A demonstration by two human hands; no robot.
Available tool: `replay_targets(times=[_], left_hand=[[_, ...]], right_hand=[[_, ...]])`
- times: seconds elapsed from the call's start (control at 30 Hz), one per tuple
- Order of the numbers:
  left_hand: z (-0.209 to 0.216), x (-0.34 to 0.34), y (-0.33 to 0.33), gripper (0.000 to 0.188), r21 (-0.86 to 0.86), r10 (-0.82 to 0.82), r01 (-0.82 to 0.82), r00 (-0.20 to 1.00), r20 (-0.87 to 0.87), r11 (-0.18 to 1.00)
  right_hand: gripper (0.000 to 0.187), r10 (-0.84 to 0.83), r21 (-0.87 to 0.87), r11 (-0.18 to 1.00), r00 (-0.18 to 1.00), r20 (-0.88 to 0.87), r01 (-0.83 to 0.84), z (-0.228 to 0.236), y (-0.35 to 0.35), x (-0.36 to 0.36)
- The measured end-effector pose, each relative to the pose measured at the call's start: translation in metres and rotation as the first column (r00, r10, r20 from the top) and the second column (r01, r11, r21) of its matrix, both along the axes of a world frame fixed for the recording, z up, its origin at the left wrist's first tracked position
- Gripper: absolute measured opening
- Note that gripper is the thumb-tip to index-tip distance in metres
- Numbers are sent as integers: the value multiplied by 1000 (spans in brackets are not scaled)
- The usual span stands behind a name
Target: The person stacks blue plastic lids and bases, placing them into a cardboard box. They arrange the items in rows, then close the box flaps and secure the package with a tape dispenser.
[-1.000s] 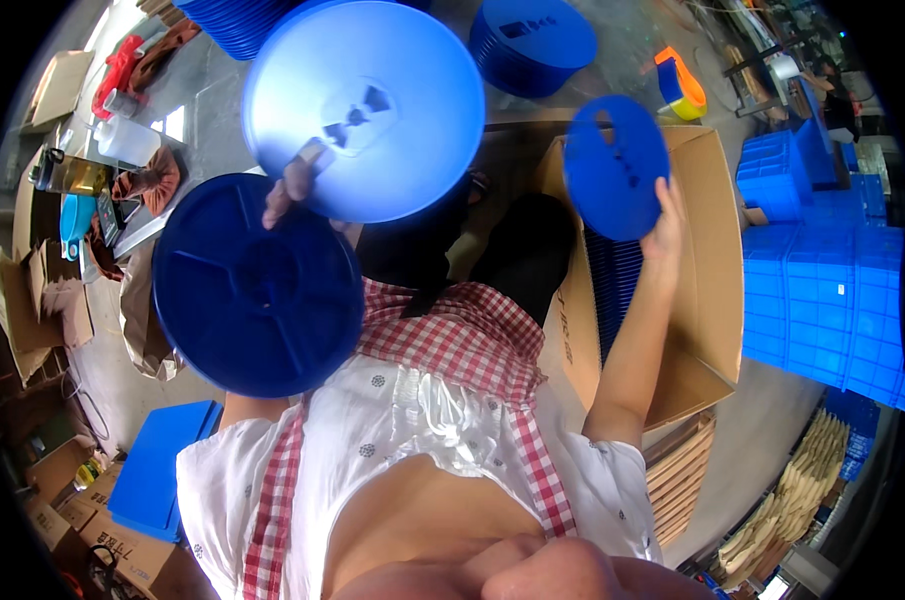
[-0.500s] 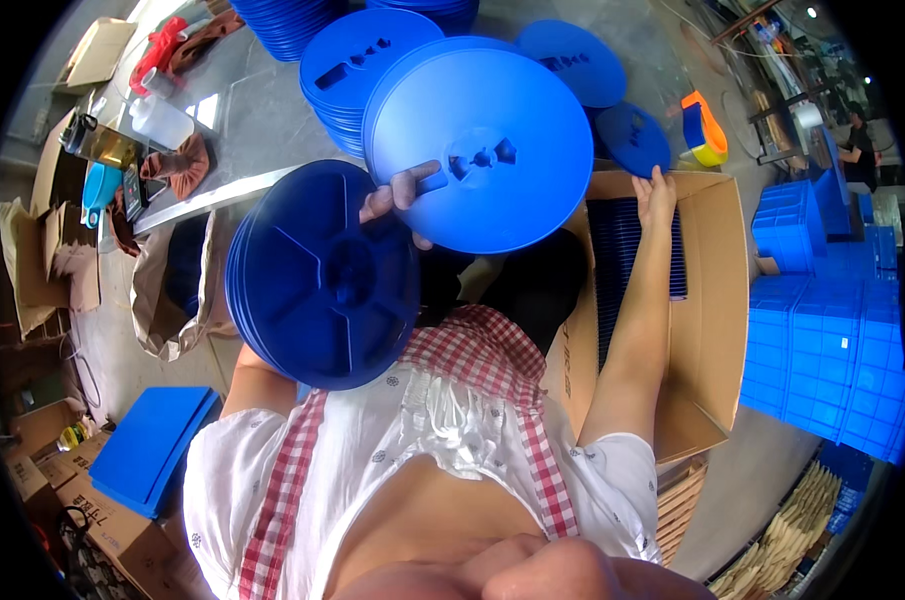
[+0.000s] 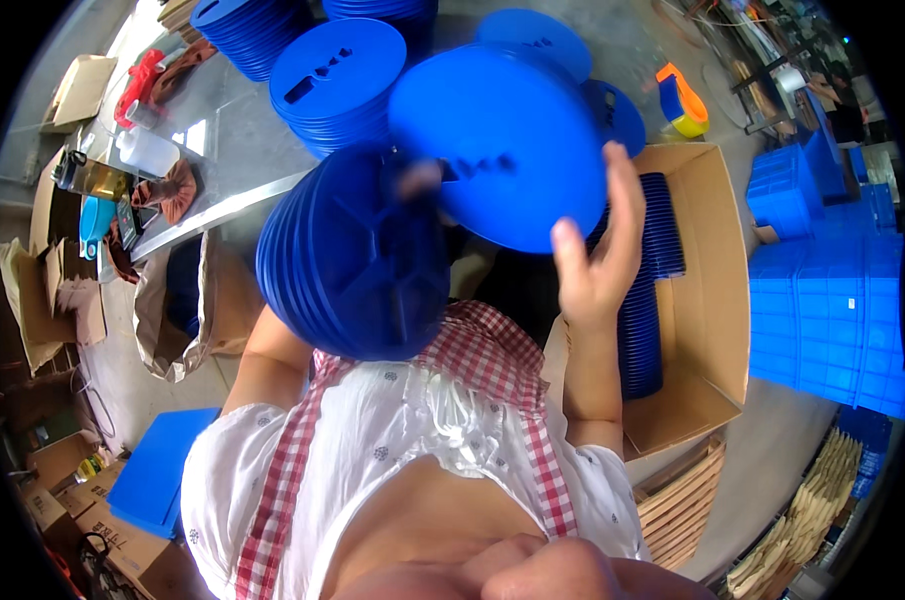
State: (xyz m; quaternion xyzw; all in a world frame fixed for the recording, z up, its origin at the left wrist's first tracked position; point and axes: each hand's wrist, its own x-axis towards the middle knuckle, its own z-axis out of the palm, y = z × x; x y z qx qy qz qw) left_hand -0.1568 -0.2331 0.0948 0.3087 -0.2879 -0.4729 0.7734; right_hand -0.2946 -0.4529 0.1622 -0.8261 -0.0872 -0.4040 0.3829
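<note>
A bright blue plastic reel disc (image 3: 497, 130) with cut-outs in its middle tilts in front of me. My left hand (image 3: 419, 180), smeared by motion, has its fingers at the disc's slot and holds it. Against my left forearm leans a stack of dark blue reel discs (image 3: 352, 270), ribbed on the face toward me; it hides most of that hand and wrist. At the bright disc's right rim is my right hand (image 3: 602, 240), thumb and fingers spread apart; whether it touches the rim I cannot tell. Beside it, an open cardboard box (image 3: 707, 290) holds rows of dark blue discs (image 3: 640, 340).
Stacked blue discs (image 3: 337, 60) stand on the grey table (image 3: 227, 110), with a tape dispenser (image 3: 682, 100) to their right. Bottles (image 3: 152, 150) are at the table's left. A cloth bag (image 3: 172, 310) hangs open below. Blue crates (image 3: 822, 310) are stacked at right.
My right hand has come back from a smaller-looking disc beyond the box to the bright disc's rim. The bright disc has tilted, and the dark stack has shifted right and fanned out.
</note>
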Motion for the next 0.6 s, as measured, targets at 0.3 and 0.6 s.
replay_targets(times=[0.3,0.6], left_hand=[[49,-39,12,45,30,208,-212,910,-358,977],[62,-50,-4,31,39,207,-211,872,-444,977]], right_hand=[[43,61,361,929,996,71,-83,-2,-15,-3],[54,145,575,813,988,-49,-91,-22,-18,2]])
